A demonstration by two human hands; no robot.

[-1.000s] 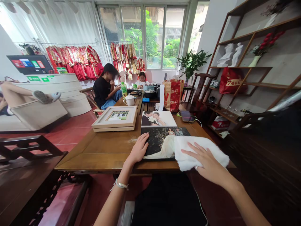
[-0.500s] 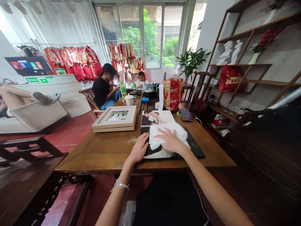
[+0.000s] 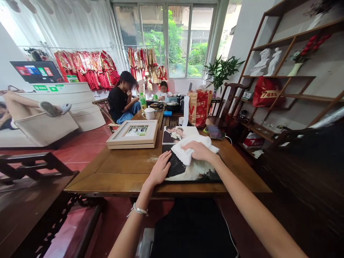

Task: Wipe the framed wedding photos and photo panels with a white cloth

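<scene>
My right hand [image 3: 199, 151] is closed on a bunched white cloth [image 3: 183, 153], which lies against a dark photo panel [image 3: 189, 172]. A pale dress shows in the lower part of the panel's picture; the cloth and my hand hide part of the rest. My left hand [image 3: 160, 169] lies flat at the panel's left edge, fingers stretched out and holding nothing. Just behind the panel is a light photo print or album [image 3: 172, 136] of a couple, partly covered by the cloth.
Light wooden picture frames [image 3: 156, 136] are stacked at the left of the table [image 3: 118, 179]. Behind them stand a white lidded cup [image 3: 148, 114] and a green-labelled bottle [image 3: 142, 102]. A red and tan paper bag [image 3: 199, 107] stands further back. Two people sit at the far end.
My right hand has gone from lying spread on the cloth to gripping it, bunching it and shifting it up the panel. More of the pictured dress shows. My left hand stays in place.
</scene>
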